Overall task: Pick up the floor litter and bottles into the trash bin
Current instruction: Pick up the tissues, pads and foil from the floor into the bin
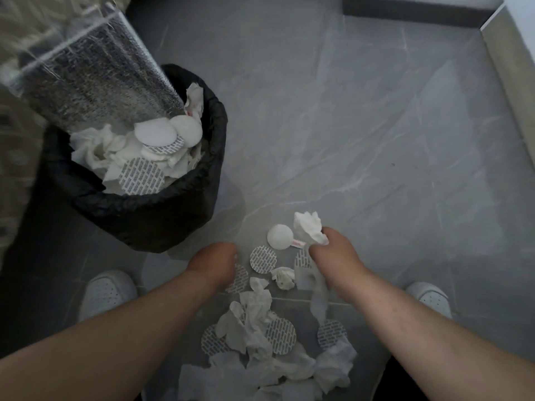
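A trash bin point(150, 215) lined with a black bag stands at the left, holding crumpled tissues and round seal discs. My right hand point(335, 256) grips a crumpled white tissue point(308, 227) just above the floor, and more tissue trails below the hand. My left hand point(214, 263) reaches down beside a printed seal disc point(239, 277); its fingers are hidden, so its state is unclear. Round discs point(263, 259), a white foam disc point(279, 237) and crumpled tissues point(254, 316) lie scattered on the grey tiles between my arms.
A shiny silver bag point(92, 68) leans into the bin from the upper left. My white shoes point(107, 290) stand on either side of the litter. A wall with skirting point(506, 91) runs along the right. Grey tile floor point(347, 125) stretches ahead.
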The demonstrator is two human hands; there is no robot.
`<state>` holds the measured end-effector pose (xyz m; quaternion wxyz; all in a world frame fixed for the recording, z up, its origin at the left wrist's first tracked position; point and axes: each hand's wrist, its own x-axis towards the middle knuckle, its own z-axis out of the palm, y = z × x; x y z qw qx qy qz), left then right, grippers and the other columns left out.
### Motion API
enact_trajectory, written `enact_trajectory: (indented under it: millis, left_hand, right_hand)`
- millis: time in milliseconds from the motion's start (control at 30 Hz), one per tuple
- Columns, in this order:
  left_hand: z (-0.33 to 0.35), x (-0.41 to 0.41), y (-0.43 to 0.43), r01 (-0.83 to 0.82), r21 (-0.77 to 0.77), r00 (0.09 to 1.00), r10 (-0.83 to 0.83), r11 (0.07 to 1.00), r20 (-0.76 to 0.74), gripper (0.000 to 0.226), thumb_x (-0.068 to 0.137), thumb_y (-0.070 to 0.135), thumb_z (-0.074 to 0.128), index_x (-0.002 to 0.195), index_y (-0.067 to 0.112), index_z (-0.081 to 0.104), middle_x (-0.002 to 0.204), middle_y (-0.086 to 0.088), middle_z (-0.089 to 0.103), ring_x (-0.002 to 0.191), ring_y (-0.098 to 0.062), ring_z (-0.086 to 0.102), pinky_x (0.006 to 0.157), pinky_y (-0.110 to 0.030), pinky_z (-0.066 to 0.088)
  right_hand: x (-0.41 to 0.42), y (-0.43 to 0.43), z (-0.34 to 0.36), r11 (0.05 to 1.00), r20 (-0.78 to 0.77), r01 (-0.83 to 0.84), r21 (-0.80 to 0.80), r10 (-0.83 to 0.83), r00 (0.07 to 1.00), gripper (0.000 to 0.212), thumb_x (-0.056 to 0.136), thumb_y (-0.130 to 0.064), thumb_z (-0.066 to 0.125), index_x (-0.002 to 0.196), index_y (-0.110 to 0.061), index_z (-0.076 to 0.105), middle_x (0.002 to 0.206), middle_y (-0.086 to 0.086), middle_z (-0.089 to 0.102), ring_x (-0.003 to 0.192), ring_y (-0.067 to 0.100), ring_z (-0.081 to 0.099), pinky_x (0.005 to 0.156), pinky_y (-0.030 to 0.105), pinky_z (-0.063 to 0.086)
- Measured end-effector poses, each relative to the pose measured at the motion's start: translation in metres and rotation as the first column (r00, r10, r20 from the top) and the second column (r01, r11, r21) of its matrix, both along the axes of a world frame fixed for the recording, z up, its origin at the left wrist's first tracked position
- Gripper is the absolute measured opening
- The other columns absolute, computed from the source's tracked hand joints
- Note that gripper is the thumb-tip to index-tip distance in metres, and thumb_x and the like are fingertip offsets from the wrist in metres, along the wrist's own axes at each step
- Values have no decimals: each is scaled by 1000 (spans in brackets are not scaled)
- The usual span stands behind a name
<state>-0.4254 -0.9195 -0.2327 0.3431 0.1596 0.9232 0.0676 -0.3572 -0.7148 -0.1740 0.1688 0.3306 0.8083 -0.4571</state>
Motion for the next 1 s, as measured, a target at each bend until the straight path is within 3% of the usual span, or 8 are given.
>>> enact_trajectory:
  millis: [133,267,367,433,567,733,900,1000]
  left_hand:
    - [62,-17,14,-54,196,993,32,979,115,11,74,11,59,83,11,66,81,-8,65,73,-22,62,53,-21,44]
    - [167,-37,18,4,361,991,-54,932,127,11,74,13,61,84,10,64,72,-6,62,58,-18,62,53,-28,56]
    - [235,-56,-9,107,412,992,-68,905,-108,17,78,23,61,94,21,67,77,2,67,64,-8,61,57,-11,47]
    - [256,-75,-43,147,435,946,3,888,-324,15,80,25,59,93,24,67,75,7,62,68,-8,57,61,-11,43]
    - [214,-119,-110,120,335,824,94,935,-558,26,78,28,52,98,13,62,92,-2,56,89,-22,56,79,-35,47]
    - [139,-120,-122,241,-29,911,-236,970,-338,83,71,63,8,126,17,49,128,-8,48,121,-28,44,103,-37,35]
    - [139,-112,-136,184,160,818,-61,970,-572,73,89,63,22,115,9,63,123,-16,62,114,-32,59,97,-46,45]
    - [135,-106,-153,98,243,821,60,965,-568,67,86,59,34,123,8,56,132,-17,54,125,-32,49,105,-47,37]
  right_hand:
    - [-31,2,66,998,-77,-13,-58,9,997,22,79,2,47,73,-18,53,66,-1,52,58,13,47,50,25,32]
    - [-63,-2,141,993,-189,-120,19,121,974,19,78,2,47,84,-9,61,71,4,56,63,19,49,56,28,36]
    - [-86,-15,186,989,-247,-147,23,148,958,21,77,-2,49,89,-13,61,73,5,58,62,20,51,56,27,38]
    - [-99,-26,204,989,-285,-145,-25,132,949,23,74,-3,50,89,-16,61,72,5,58,64,21,51,59,29,39]
    - [-114,-53,208,980,-303,-142,-139,94,948,29,72,-4,49,90,-22,63,76,4,60,70,22,54,66,34,42]
    - [-134,-77,188,978,-276,-168,-126,129,953,34,71,-7,50,98,-24,60,84,7,65,76,26,60,69,39,48]
    - [-174,-121,169,968,-353,-161,-194,84,932,38,78,2,45,91,-30,58,97,11,67,94,34,65,85,51,54]
    - [-204,-151,151,969,-407,-207,-136,136,903,32,77,-6,46,96,-29,59,94,9,68,92,33,65,83,51,55]
